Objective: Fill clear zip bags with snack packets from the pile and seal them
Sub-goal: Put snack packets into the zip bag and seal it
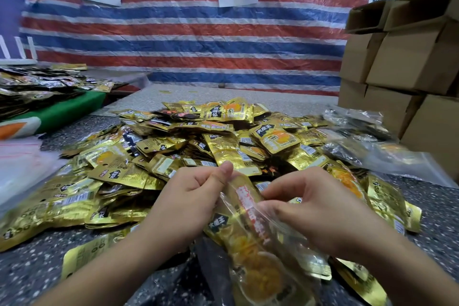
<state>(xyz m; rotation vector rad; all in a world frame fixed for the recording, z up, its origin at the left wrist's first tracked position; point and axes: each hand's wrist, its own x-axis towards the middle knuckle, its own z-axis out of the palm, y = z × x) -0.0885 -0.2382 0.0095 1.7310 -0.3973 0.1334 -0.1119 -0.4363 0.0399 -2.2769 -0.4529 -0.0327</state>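
Both hands are pinching the top of a clear plastic zip bag (pixel 258 243) already stuffed with gold packets: left hand (pixel 191 199) at one end, right hand (pixel 315 208) at the other. Looks like sealing stage. Huge heap of shiny gold foil snack packets (pixel 198 139) left, so loads to go.
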